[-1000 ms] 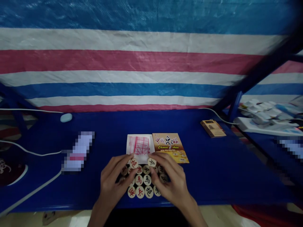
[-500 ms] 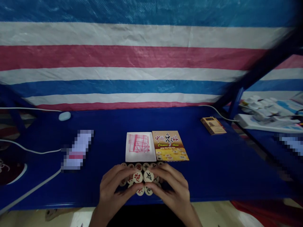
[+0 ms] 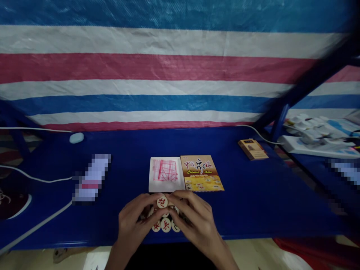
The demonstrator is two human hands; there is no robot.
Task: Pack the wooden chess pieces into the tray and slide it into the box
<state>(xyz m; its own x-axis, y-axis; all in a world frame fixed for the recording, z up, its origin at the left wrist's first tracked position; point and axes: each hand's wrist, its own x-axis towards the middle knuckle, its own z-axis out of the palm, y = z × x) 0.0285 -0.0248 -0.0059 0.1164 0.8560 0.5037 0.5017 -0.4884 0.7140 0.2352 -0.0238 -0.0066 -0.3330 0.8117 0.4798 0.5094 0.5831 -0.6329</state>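
Observation:
My left hand (image 3: 135, 221) is closed, its thumb and fingertips pinching a round Chinese chess piece (image 3: 162, 202) with a red character. Against it, my right hand (image 3: 195, 219) is also closed; a pale edge shows between its fingertips, seemingly another chess piece whose face is hidden. Under both hands, several more pieces lie close together on the blue table. In the front row, a red-character piece (image 3: 165, 225) sits beside a dark-character piece (image 3: 176, 225), and the rows behind are mostly covered by my fingers.
Just beyond my hands are a white box tray (image 3: 152, 185) with red lines inside and a Chinese chess box lid (image 3: 204, 172). A phone (image 3: 94, 176), cables and a pale blue case (image 3: 76, 138) lie left. A small tan box (image 3: 253, 149) and a power strip (image 3: 315, 148) are right.
My right hand has moved left, closing up to the left hand. The dark-character piece it held is now hidden behind fingers. The red-character piece in my left hand has risen slightly and tilted.

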